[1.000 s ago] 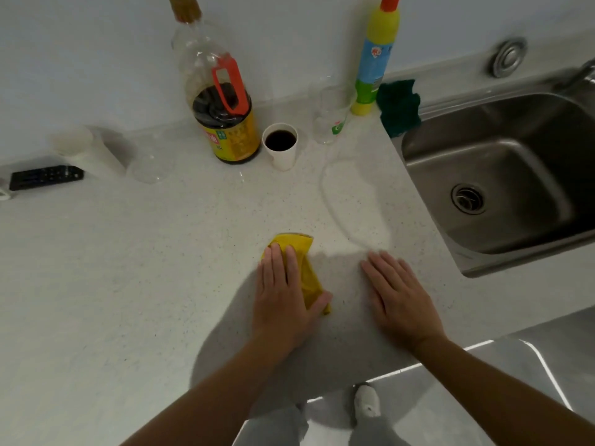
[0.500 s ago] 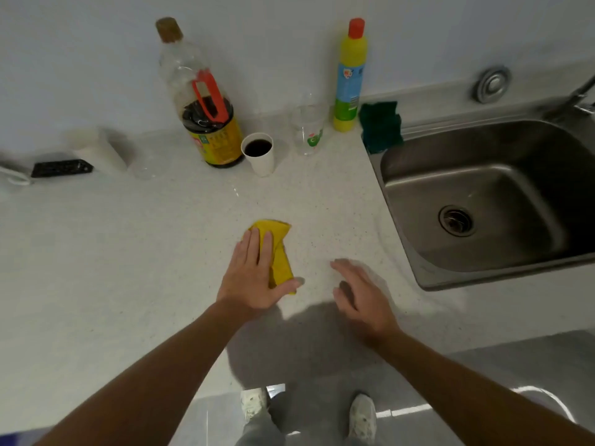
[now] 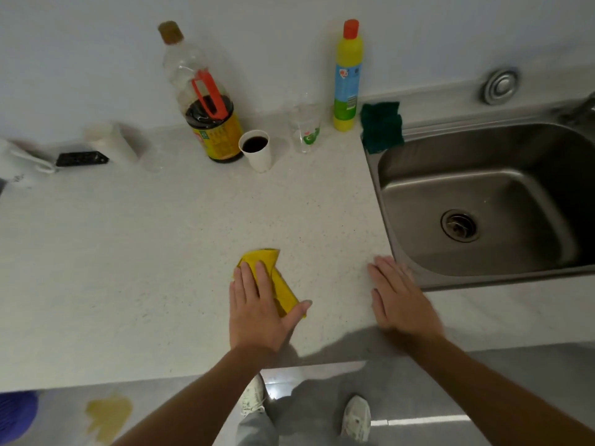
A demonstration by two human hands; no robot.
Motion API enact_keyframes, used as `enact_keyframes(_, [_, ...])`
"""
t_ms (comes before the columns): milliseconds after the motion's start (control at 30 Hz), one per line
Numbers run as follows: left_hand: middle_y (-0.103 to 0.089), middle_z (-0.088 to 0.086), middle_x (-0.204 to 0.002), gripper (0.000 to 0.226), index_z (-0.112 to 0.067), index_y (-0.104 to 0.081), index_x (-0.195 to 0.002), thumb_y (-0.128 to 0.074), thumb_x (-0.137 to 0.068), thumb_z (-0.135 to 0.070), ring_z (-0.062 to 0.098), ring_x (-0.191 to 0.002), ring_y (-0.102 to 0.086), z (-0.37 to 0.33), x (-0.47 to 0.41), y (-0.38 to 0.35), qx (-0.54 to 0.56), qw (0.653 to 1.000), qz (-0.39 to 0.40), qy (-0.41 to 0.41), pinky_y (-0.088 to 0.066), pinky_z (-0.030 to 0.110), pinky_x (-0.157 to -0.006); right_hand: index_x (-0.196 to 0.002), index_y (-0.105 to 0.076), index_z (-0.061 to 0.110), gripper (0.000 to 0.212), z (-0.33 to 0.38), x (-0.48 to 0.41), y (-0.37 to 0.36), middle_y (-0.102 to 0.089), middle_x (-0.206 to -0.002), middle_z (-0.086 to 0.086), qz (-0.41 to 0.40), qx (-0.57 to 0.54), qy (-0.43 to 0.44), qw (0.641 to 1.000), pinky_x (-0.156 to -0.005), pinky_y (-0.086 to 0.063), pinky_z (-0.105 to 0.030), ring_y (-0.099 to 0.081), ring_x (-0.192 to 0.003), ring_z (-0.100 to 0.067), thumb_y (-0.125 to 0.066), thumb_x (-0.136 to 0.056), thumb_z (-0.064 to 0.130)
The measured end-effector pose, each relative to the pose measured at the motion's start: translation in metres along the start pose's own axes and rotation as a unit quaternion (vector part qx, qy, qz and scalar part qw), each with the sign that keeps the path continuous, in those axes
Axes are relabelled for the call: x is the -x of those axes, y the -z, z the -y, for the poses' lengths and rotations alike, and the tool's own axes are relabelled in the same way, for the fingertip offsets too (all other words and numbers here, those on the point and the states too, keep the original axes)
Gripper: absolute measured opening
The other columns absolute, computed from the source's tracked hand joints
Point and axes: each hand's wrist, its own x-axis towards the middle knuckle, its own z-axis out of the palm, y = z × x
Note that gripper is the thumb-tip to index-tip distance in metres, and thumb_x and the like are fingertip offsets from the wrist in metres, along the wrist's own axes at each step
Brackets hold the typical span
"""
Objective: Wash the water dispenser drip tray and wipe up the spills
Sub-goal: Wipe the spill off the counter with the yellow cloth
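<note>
While the left hand (image 3: 257, 313) presses the cloth (image 3: 278, 281) onto the table (image 3: 128, 268) with straight fingers (image 3: 246, 281), the right hand (image 3: 402, 304), lifted a moment ago, now lies flat and open by the sink (image 3: 483, 162), likely bracing the wiping; no drip tray shows.

two hands (image 3: 257, 310) (image 3: 402, 300), two bottles (image 3: 211, 123) (image 3: 347, 75), one paper cup (image 3: 257, 156), one yellow cloth (image 3: 284, 289), one sink (image 3: 418, 188).

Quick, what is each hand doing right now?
Left hand: open, fingers flat, pressing the yellow cloth onto the countertop.
Right hand: open, flat on the countertop, holding nothing.
</note>
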Motion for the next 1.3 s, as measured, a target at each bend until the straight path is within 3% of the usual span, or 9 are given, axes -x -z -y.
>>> enact_keyframes(167, [-0.005, 0.024, -0.172, 0.126, -0.009, -0.005, -0.166, -0.022, -0.080, -0.099, 0.040, -0.160, -0.004, -0.021, -0.055, -0.005, 0.011, 0.998, -0.027, -0.046, -0.009, 0.053, -0.129, -0.147, -0.049, 0.007, 0.050, -0.003, 0.001, -0.003, -0.050, -0.153, -0.015, -0.050, 0.015, 0.041, 0.998, -0.123, -0.019, -0.045, -0.037, -0.148, -0.026, -0.036, -0.104, 0.027])
enact_keyframes(333, [0.006, 0.017, -0.174, 0.127, -0.016, 0.003, -0.166, -0.019, -0.075, -0.102, 0.033, -0.161, 0.006, -0.033, -0.115, -0.003, -0.001, 0.988, 0.021, -0.152, -0.003, 0.051, -0.130, -0.144, -0.053, 0.006, 0.050, -0.006, 0.001, -0.003, -0.052, -0.151, -0.017, -0.057, 0.006, 0.055, 0.997, -0.121, -0.029, -0.048, -0.041, -0.146, -0.031, -0.038, -0.103, 0.029])
enact_keyframes(600, [0.016, 0.005, -0.174, 0.112, -0.027, 0.010, -0.166, -0.030, -0.085, -0.093, 0.024, -0.160, 0.016, -0.022, -0.124, 0.021, -0.095, 0.898, 0.073, -0.424, 0.006, 0.047, -0.130, -0.147, -0.049, 0.017, 0.047, -0.006, 0.005, 0.006, -0.046, -0.156, -0.006, -0.018, -0.080, -0.021, 0.996, -0.114, -0.030, -0.032, -0.041, -0.144, -0.022, -0.050, -0.102, 0.029])
enact_keyframes(667, [0.012, 0.003, -0.175, 0.109, -0.031, 0.010, -0.165, -0.030, -0.086, -0.093, 0.022, -0.160, 0.014, -0.013, -0.111, 0.032, -0.030, 0.918, 0.069, -0.389, 0.004, 0.049, -0.130, -0.139, -0.053, 0.023, 0.038, 0.000, -0.001, 0.020, -0.061, -0.135, -0.003, -0.044, -0.090, -0.027, 0.995, -0.107, -0.043, -0.033, -0.055, -0.124, -0.018, -0.051, -0.101, 0.029])
enact_keyframes(767, [-0.008, 0.003, -0.176, 0.095, -0.028, -0.005, -0.167, -0.037, -0.094, -0.081, 0.019, -0.161, -0.003, 0.029, -0.080, 0.040, 0.156, 0.962, 0.020, -0.222, -0.008, 0.048, -0.130, -0.120, -0.060, 0.025, 0.029, 0.021, -0.034, 0.049, -0.070, -0.100, 0.002, -0.082, -0.066, 0.032, 0.994, -0.088, -0.048, -0.034, -0.061, -0.095, -0.017, -0.047, -0.097, 0.036])
enact_keyframes(900, [-0.027, 0.009, -0.171, 0.089, -0.018, -0.028, -0.164, -0.032, -0.097, -0.076, 0.029, -0.158, -0.022, 0.125, -0.043, 0.032, 0.075, 0.985, -0.019, -0.152, -0.020, 0.055, -0.127, -0.130, -0.059, 0.020, 0.055, 0.062, -0.107, 0.058, -0.061, -0.123, -0.008, 0.057, 0.047, 0.147, 0.986, -0.096, -0.042, -0.044, -0.055, -0.109, -0.031, -0.047, -0.091, 0.056])
enact_keyframes(1067, [-0.014, 0.000, -0.174, 0.080, -0.033, -0.018, -0.166, -0.026, -0.099, -0.076, 0.024, -0.162, -0.007, 0.172, -0.033, 0.018, 0.022, 0.990, -0.019, -0.137, -0.009, 0.054, -0.130, -0.126, -0.058, 0.018, 0.079, 0.080, -0.149, 0.030, -0.061, -0.116, -0.008, 0.108, 0.200, 0.275, 0.934, -0.087, -0.043, -0.042, -0.058, -0.101, -0.032, -0.047, -0.078, 0.079])
enact_keyframes(1167, [-0.017, 0.001, -0.174, 0.079, -0.033, -0.019, -0.165, -0.028, -0.100, -0.076, 0.025, -0.161, -0.009, 0.172, -0.032, 0.013, 0.020, 0.990, -0.021, -0.137, -0.010, 0.053, -0.129, -0.114, -0.057, 0.020, 0.069, 0.074, -0.134, 0.016, -0.065, -0.108, -0.007, 0.070, 0.139, 0.187, 0.970, -0.080, -0.047, -0.040, -0.063, -0.093, -0.033, -0.050, -0.079, 0.079])
enact_keyframes(1300, [-0.018, 0.002, -0.174, 0.078, -0.032, -0.020, -0.165, -0.029, -0.101, -0.074, 0.025, -0.162, -0.006, 0.175, -0.030, 0.013, 0.022, 0.990, -0.030, -0.138, -0.008, 0.052, -0.130, -0.114, -0.052, 0.017, 0.057, 0.092, -0.079, -0.004, -0.064, -0.102, -0.011, -0.017, 0.153, -0.073, 0.985, -0.068, -0.053, -0.042, -0.062, -0.082, -0.033, -0.042, -0.093, 0.069])
